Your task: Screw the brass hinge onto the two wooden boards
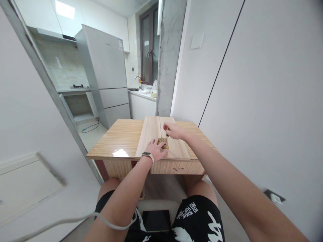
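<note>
A small brass-coloured hinge-like plate (pixel 165 146) lies on a pale wooden board (pixel 148 134), across or near the seam between its two panels. My left hand (pixel 155 150) rests flat with its fingers spread, the fingertips pressing on the plate and the board. Above the plate, my right hand (pixel 174 130) is closed around the handle of a screwdriver (pixel 167 137). Its shaft points down and its tip meets the plate. Any screw under the tip is too small to make out.
The board lies on a striped wooden desk (pixel 123 134) with a drawer (pixel 176 167) in front. A white cable (pixel 75 219) crosses near my left forearm. A dark tablet-like object (pixel 156 220) lies between my legs. A wall stands close on the right; a fridge (pixel 106 67) stands behind.
</note>
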`<state>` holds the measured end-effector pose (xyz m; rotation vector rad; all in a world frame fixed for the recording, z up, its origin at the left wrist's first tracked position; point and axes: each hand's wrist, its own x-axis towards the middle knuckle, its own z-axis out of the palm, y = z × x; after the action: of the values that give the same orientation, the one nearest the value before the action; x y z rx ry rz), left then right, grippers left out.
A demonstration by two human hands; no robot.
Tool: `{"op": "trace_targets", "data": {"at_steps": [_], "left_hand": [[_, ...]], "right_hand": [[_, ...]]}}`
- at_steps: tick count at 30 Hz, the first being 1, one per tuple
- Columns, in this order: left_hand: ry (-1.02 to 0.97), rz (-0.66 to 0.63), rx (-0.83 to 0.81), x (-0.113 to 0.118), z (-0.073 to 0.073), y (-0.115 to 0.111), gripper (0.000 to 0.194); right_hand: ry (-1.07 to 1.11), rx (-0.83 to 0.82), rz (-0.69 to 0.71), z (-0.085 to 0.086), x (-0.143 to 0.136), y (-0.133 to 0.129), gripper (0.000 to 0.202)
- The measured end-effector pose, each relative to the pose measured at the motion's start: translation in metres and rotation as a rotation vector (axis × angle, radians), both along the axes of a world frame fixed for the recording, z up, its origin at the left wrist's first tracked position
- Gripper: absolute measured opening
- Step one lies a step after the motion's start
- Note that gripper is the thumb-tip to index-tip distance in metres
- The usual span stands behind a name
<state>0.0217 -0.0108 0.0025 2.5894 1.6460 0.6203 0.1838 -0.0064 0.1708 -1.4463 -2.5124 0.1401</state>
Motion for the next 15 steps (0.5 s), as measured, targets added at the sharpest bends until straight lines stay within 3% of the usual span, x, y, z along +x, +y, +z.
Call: {"op": "trace_targets", "data": {"at_steps": [4,15], "left_hand": [[0.001,0.001,-0.007,0.0000,0.0006,-0.0005,0.061],[0.000,-0.005,-0.003,0.0005,0.0018,-0.0018,0.060]], "right_hand": [[-0.029,-0.034,-0.027,0.0046,-0.0019,-0.0033,0.013],[-0.127,0.092,-0.064,-0.0019,-0.0002,0.0017,0.017]]}}
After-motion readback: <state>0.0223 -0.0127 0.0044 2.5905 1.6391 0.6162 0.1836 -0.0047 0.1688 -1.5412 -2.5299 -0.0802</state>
